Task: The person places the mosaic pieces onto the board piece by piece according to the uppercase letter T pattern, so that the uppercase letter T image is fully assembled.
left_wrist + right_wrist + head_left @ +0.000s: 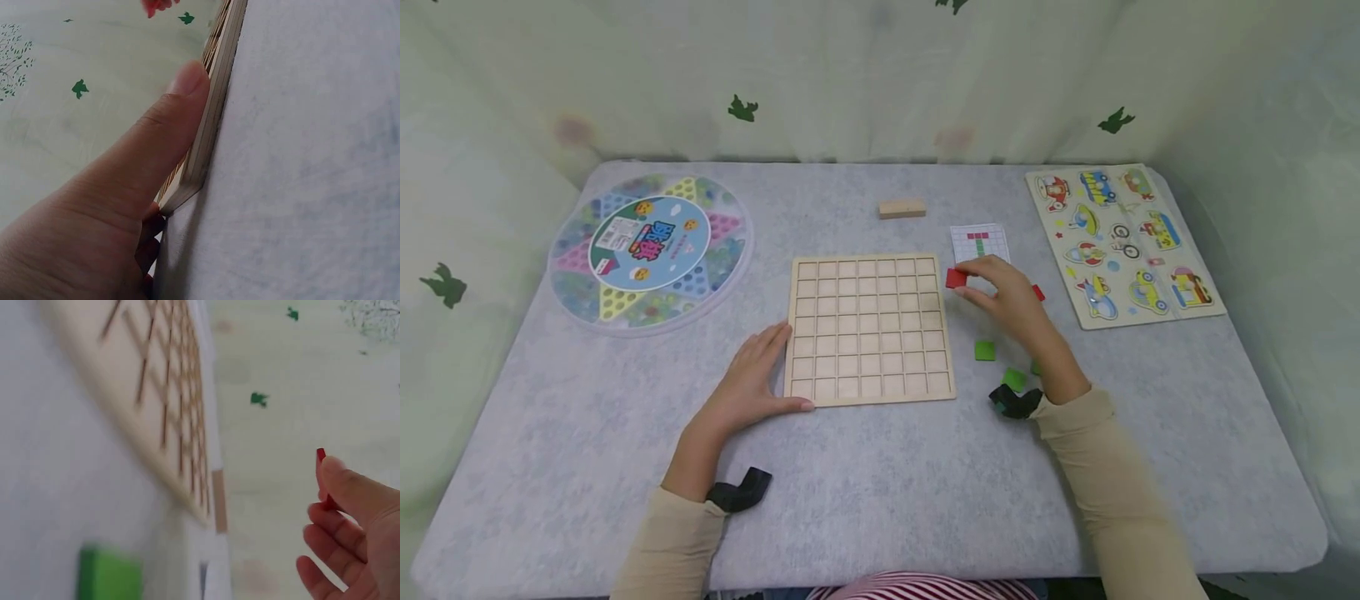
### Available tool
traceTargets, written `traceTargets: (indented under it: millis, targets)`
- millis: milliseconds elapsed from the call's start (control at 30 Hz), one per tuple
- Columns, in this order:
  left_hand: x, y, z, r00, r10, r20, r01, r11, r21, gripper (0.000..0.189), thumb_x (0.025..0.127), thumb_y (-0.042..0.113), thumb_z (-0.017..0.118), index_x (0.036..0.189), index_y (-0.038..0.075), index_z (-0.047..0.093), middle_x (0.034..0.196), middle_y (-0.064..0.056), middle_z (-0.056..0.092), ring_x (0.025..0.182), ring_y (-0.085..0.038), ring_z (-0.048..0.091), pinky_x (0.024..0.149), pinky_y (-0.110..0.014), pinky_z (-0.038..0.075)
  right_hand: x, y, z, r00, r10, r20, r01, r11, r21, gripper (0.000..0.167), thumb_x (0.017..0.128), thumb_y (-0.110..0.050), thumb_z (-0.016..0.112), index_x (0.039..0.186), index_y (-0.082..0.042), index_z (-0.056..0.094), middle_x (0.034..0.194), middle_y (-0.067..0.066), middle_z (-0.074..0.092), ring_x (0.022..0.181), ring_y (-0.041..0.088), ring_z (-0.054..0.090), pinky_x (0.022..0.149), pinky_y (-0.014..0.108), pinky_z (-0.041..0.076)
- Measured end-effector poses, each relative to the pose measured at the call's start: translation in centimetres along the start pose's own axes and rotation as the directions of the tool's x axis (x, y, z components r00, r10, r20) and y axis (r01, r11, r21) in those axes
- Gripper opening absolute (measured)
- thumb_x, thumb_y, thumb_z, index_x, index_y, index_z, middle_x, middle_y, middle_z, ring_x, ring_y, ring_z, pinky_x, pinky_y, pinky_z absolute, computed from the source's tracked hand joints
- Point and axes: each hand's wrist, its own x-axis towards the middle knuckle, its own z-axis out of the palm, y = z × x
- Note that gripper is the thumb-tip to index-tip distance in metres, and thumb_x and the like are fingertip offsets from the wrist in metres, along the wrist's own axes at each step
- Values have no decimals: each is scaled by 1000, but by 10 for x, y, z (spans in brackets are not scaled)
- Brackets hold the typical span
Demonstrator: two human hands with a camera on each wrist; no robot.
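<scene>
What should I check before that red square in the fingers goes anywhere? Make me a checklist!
1. Red square held: ok, the right hand pinches it.
2. Board braced: ok, the left hand touches its near-left corner.
3. Grid spaces free: ok, no colored squares lie in them.
4. Red square over the grid: not ok, in the head view it is just right of the board.
5. Whole pattern card showing: not ok, the right hand covers its lower part.
6. Enough squares: cannot tell; another red piece is partly hidden.
</scene>
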Motion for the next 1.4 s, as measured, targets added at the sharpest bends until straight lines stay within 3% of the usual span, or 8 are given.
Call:
traceTargets:
  millis: [167, 333, 500, 633, 767, 1400]
  targets:
    - [1, 2, -1, 1000, -8, 8, 8, 1000, -5, 120, 58, 67, 68, 144, 5, 12, 146, -17, 16, 133, -31, 11, 107, -44, 4, 23, -22, 15, 986, -132, -99, 140, 988, 69, 36, 80, -15, 68, 112, -1, 61, 107, 8, 58, 101, 19, 52, 87, 32, 43]
    - [0, 3, -2, 1000, -21, 17, 21, 1000, -5, 121, 58, 68, 67, 144, 4, 12, 146, -17, 16, 133, -32, 10, 107, -45, 4, 47, -38, 42, 975, -173, -136, 197, 963, 185, 36, 80, -16, 68, 112, -1, 62, 107, 7, 58, 102, 17, 51, 87, 27, 43]
    - [0, 3, -2, 1000, -25, 16, 25, 1000, -9, 120, 58, 67, 68, 144, 4, 12, 146, -18, 17, 133, -34, 11, 107, -45, 5, 66, -44, 77, 987, -136, -85, 152, 963, 221, 35, 81, -17, 67, 112, -1, 62, 108, 8, 58, 99, 16, 51, 84, 25, 43]
    - [0, 3, -2, 1000, -28, 13, 28, 999, -14, 119, 59, 66, 68, 144, 4, 13, 145, -17, 17, 132, -35, 11, 106, -46, 5, 72, -41, 102, 999, -35, 29, 28, 976, 218, 36, 83, -19, 65, 116, -4, 60, 111, 7, 56, 100, 16, 52, 84, 23, 43]
    - [0, 4, -2, 999, -33, 16, 33, 999, -13, 119, 59, 66, 68, 144, 4, 13, 146, -17, 17, 132, -35, 11, 106, -46, 5, 74, -35, 117, 991, 66, 115, -87, 979, 186, 39, 84, -25, 64, 119, -9, 59, 113, 4, 55, 102, 13, 51, 86, 20, 40]
    - [0, 3, -1, 1000, -17, 10, 17, 1000, -11, 119, 59, 65, 69, 144, 3, 14, 145, -18, 18, 132, -34, 12, 106, -47, 6, 77, -37, 123, 977, 70, 200, -76, 997, 20, 26, 87, -23, 60, 111, -15, 64, 113, 5, 52, 106, 21, 46, 90, 31, 37]
